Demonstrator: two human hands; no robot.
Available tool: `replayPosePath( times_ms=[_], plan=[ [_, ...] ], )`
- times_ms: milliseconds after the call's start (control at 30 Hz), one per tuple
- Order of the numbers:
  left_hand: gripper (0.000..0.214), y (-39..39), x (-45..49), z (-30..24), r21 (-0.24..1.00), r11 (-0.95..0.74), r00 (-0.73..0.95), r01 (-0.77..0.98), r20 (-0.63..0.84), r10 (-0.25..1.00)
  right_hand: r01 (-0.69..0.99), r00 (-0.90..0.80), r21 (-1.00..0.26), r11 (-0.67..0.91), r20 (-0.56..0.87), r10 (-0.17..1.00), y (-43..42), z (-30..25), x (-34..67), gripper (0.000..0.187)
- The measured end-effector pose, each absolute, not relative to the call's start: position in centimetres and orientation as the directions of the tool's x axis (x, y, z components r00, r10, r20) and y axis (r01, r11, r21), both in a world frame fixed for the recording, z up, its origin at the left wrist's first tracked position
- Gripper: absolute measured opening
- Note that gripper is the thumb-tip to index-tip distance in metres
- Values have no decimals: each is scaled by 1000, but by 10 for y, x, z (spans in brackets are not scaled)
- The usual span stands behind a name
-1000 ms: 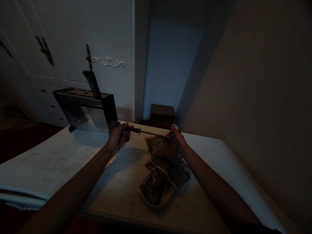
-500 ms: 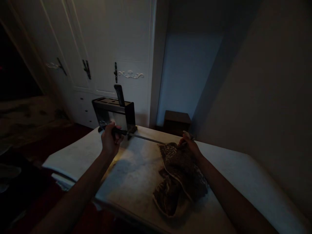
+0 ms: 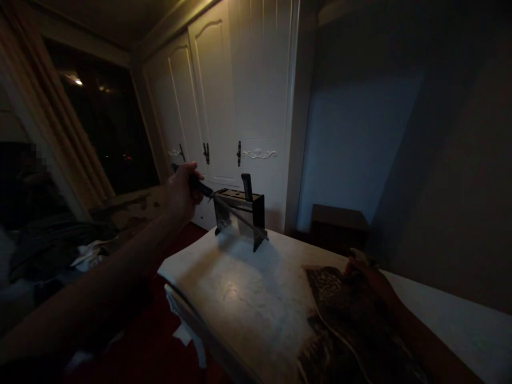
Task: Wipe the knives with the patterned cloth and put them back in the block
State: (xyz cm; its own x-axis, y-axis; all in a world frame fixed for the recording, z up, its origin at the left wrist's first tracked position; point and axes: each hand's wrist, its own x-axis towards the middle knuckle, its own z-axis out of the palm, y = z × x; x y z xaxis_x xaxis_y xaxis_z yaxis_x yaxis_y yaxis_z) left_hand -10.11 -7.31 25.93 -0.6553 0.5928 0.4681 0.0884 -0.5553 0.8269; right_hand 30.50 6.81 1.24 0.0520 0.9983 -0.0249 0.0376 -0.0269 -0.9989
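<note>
My left hand (image 3: 183, 192) is closed around the black handle of a sharpening steel (image 3: 244, 218). Its thin rod slants down to the right, in front of the knife block (image 3: 260, 213). The block is a dark frame with slots on top and a pale front panel, and one black-handled knife (image 3: 247, 186) stands in it. At the right, my right hand (image 3: 362, 272) pinches the upper edge of a brown patterned cloth (image 3: 352, 320), which hangs and drapes on the table. The cloth's lower part runs out of view.
The pale table (image 3: 240, 298) has its left edge near a red floor (image 3: 140, 341). Behind it stand a white wardrobe (image 3: 260, 106) and a dark brown box-like cabinet (image 3: 340, 221). A curtain (image 3: 76, 122) and heaped fabric (image 3: 80, 261) are at the left.
My left hand has lifted the sharpening steel away from the cloth, and its tip now lies before the knife block. My right hand keeps the cloth. The view has tilted up and turned left.
</note>
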Motion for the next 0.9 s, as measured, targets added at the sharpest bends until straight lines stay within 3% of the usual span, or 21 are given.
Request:
replayPosePath(
  times_ms=[100,300,467,900],
  plan=[
    [31,-69,-111,285,814,-536,-637,224,538,552,18,-1,-995,-94,-94,996,72,8,307,29],
    [30,-57,-132,325,722,-506,-598,471,683,419,49,67,-979,-199,-196,978,75,6,309,27],
    [29,-39,-149,349,647,-477,-588,595,755,290,16,7,-983,-183,-183,983,74,5,307,34],
    [28,12,-142,379,581,-379,-524,721,814,251,143,12,-978,-153,-153,988,84,-2,312,26]
  ],
)
